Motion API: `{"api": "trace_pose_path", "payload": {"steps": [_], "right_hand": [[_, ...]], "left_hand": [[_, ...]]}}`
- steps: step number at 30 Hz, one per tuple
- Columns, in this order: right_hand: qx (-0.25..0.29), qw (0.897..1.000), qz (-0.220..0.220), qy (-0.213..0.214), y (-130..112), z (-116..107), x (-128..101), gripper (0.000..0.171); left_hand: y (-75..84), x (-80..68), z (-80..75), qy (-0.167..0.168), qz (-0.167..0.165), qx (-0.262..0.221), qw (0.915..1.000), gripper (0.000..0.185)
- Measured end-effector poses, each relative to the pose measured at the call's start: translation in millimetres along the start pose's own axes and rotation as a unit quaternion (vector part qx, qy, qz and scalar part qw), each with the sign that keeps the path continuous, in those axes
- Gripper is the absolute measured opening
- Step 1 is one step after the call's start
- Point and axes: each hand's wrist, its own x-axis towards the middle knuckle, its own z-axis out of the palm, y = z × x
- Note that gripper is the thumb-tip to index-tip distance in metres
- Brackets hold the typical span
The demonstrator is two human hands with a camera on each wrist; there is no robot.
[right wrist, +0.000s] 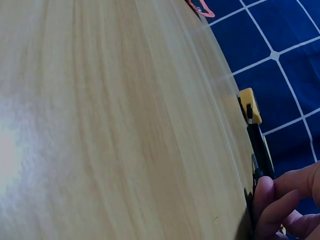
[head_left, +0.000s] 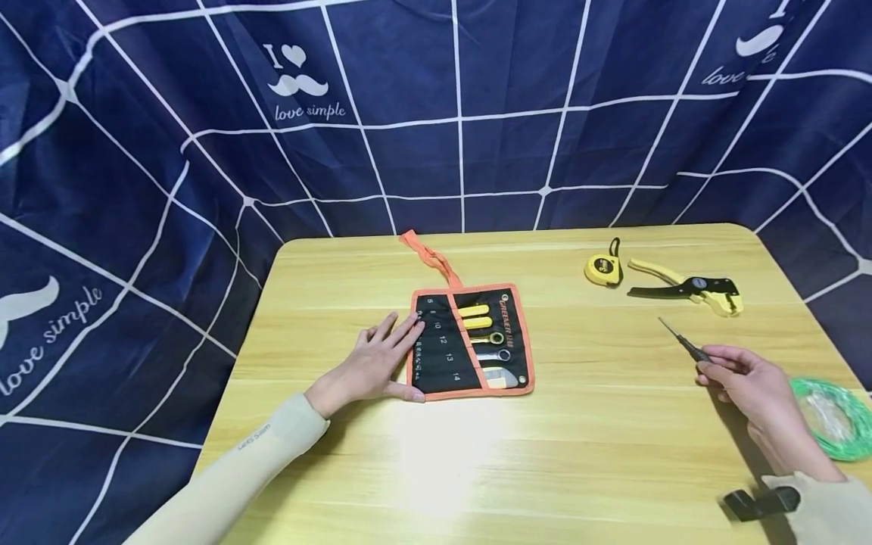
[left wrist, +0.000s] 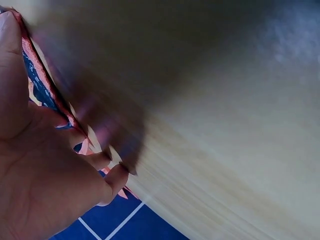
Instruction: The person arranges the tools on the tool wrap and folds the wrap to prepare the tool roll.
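Left hand (head_left: pixel 378 362) lies flat on the tool roll (head_left: pixel 470 341); right hand (head_left: pixel 745 386) pinches a thin pick (head_left: pixel 683 344), cutter (head_left: pixel 688 287) beyond.

The light wooden surface (head_left: pixel 586 454) fills the lower frame; the navy grid-patterned cloth (head_left: pixel 477 113) hangs behind it. The black, orange-edged fabric tool roll (head_left: pixel 470 341) lies at frame centre, wrenches in its pockets. The yellow round tape measure (head_left: pixel 602 269) lies upper right, the yellow-and-black wire stripper (head_left: pixel 688 288) just right of it. The green wire coil (head_left: pixel 834 416) lies at the right edge.
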Motion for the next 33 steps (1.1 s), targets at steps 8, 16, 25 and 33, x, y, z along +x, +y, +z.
{"api": "trace_pose_path", "payload": {"steps": [8, 16, 25, 33], "right_hand": [[0.118, 0.992, 0.042, -0.020, -3.4, -7.3, 2.2, 0.039], [0.307, 0.949, 0.017, -0.067, -1.3, -5.4, 11.4, 0.035], [0.340, 0.936, 0.019, -0.090, -7.8, 11.6, 18.1, 0.032], [0.329, 0.936, 0.035, -0.121, -16.2, 28.9, 25.1, 0.034]], "left_hand": [[-0.8, 0.1, 1.5, -0.008, -0.004, 0.001, 1.0000, 0.127], [-0.5, -0.4, -1.6, -0.007, -0.006, 0.004, 1.0000, 0.127], [-1.3, -0.8, 0.5, -0.004, -0.006, 0.003, 1.0000, 0.127], [-2.4, -0.2, 2.2, -0.004, -0.002, 0.000, 1.0000, 0.127]]}}
